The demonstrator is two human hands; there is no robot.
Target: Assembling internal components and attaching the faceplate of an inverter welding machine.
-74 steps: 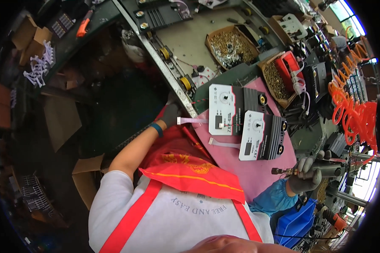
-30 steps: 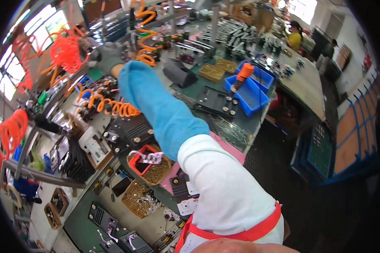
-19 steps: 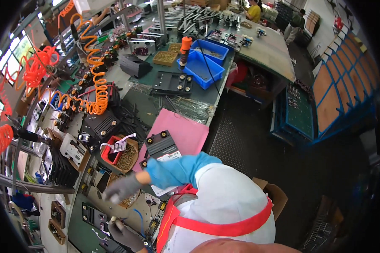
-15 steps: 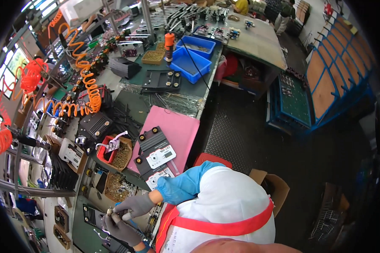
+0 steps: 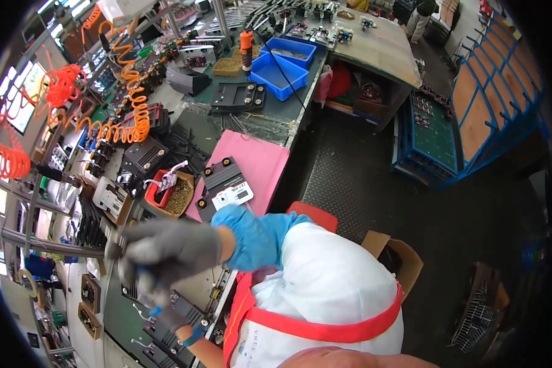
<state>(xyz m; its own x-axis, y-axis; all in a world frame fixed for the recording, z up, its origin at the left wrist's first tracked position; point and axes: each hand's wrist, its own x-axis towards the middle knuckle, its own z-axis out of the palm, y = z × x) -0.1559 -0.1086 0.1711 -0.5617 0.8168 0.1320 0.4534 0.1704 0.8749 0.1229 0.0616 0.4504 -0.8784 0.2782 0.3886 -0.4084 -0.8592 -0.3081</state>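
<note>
My right hand, in a grey glove below a blue sleeve cover, is raised over the bench, its fingers bent and smeared by motion. Behind and below it, my left hand is gloved too and wears a blue band at the wrist; its fingers are mostly hidden. Whether either hand holds anything does not show. Black plates with silvery levers lie under and beside my left hand. Beyond my right sleeve, a black device with a white panel rests on a pink mat.
A red bin stands by a box of small brass-coloured parts. Farther off are blue trays and an orange-topped upright tool. Orange coiled hoses hang at the left. An open carton stands behind me.
My two hands were together low over the bench. My right hand has risen and now partly covers my left hand. The view has shifted slightly.
</note>
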